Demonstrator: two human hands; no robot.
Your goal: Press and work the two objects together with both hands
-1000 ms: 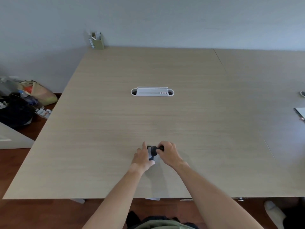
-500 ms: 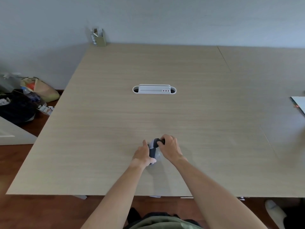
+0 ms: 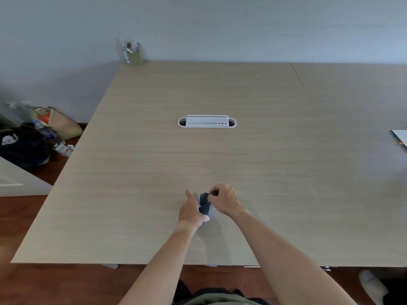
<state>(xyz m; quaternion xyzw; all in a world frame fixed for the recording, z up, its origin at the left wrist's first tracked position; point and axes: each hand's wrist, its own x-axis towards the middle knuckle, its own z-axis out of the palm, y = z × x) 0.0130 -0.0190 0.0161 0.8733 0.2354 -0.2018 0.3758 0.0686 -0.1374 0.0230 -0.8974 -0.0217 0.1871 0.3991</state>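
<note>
Near the table's (image 3: 220, 155) front edge, about midway along it, we find both hands on one small dark object (image 3: 204, 204). Left hand (image 3: 192, 211) cups its left side, thumb raised, fingers wrapped beneath. Right hand (image 3: 224, 200) curls over its far end, fingertips pinching a dark knob or cap there.

Handling, as we judge it: small, rigid and light; a pale, perhaps clear, wrap or base shows along its near side and may be slick. Best held round the body, one hand steadying.

Hard to make out: what the object is, whether it rests on the table, and most of its surface, hidden by fingers. White cable tray (image 3: 207, 122) sits mid-table.
</note>
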